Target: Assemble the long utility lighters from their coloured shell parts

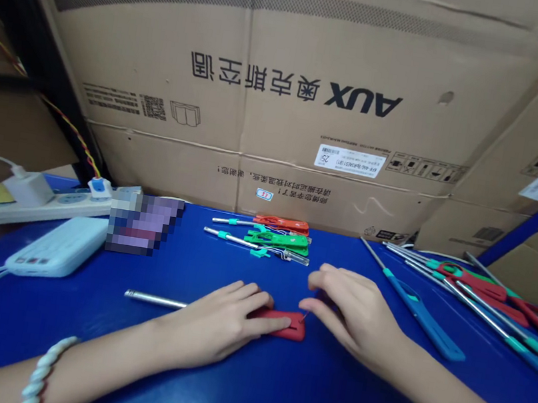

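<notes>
A long lighter with a red handle (291, 326) and a metal tube (153, 298) lies flat on the blue table (241, 386), tube pointing left. My left hand (221, 319) rests on it, fingers stretched flat over the handle and pressing it down. My right hand (351, 308) is at the handle's right end, thumb and forefinger pinched on a thin wire or pin too small to name.
Finished red and green lighters (277, 235) lie behind the hands. A pile of blue, red and green long lighters (477, 293) spreads at the right. A power bank (59, 250), power strip (21, 201) and cables sit left. Cardboard boxes (287, 83) wall the back.
</notes>
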Motion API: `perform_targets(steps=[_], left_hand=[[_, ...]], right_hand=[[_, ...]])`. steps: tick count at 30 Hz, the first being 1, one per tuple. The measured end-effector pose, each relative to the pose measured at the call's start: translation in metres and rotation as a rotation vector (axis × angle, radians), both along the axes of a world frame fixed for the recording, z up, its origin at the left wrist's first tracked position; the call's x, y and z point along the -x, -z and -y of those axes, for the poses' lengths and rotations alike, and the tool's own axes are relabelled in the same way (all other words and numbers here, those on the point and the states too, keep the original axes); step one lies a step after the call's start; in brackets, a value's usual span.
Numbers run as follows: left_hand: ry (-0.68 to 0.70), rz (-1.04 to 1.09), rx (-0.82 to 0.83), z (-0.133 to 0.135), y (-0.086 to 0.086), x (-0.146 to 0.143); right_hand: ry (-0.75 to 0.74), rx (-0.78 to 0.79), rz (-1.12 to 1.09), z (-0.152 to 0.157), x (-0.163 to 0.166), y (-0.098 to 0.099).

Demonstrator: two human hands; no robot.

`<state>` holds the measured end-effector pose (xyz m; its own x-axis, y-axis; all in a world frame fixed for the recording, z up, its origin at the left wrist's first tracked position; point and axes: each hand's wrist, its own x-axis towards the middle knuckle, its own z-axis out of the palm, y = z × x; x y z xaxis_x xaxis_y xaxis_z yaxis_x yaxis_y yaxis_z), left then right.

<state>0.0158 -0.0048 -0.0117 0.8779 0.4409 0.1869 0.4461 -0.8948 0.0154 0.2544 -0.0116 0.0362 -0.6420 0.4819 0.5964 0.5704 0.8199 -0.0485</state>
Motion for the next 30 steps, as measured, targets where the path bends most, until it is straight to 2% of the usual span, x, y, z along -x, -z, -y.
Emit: perform_targets(steps=[2, 4, 6, 7, 10, 13, 15, 20, 22, 25, 27, 28, 30], left_hand=[[-0.016, -0.004, -0.006, -0.005, 0.0, 0.002], [-0.042, -0.011, -0.005, -0.01, 0.0, 0.005], [-0.071, -0.009, -0.001, -0.015, -0.001, 0.008], [-0.083, -0.005, 0.003, -0.017, -0.001, 0.009], [-0.097, 0.008, 0.011, -0.021, -0.001, 0.011], [-0.1, -0.002, 0.012, -0.021, 0.0, 0.011], [-0.104, -0.012, 0.002, -0.021, 0.001, 0.011], [-0.077, -0.015, -0.046, -0.017, 0.001, 0.01], [-0.049, -0.021, -0.052, -0.013, 0.001, 0.008], [-0.019, -0.037, -0.043, -0.007, 0.0, 0.005], [-0.017, -0.034, -0.033, -0.004, -0.001, 0.003], [-0.018, -0.032, -0.026, -0.003, -0.002, 0.003], [-0.019, -0.034, -0.016, -0.003, -0.003, 0.003]], right_hand=[[0.009, 0.087, 0.048, -0.005, 0.004, -0.011], [-0.03, 0.256, 0.058, -0.009, 0.006, -0.023], [-0.099, 0.381, 0.025, -0.014, 0.008, -0.028], [-0.119, 0.395, -0.006, -0.017, 0.008, -0.026], [-0.065, 0.242, -0.113, -0.025, 0.006, -0.011], [0.025, 0.078, -0.128, -0.028, 0.004, 0.003], [0.029, 0.103, -0.122, -0.026, 0.003, 0.003], [-0.106, 0.359, -0.15, -0.019, 0.002, -0.005], [-0.113, 0.297, -0.162, -0.018, 0.002, -0.002], [-0.086, 0.04, -0.154, -0.018, 0.003, 0.005], [-0.066, -0.063, -0.121, -0.016, 0.005, 0.007], [-0.063, -0.054, -0.109, -0.015, 0.006, 0.006], [-0.09, 0.06, -0.108, -0.012, 0.007, 0.002]])
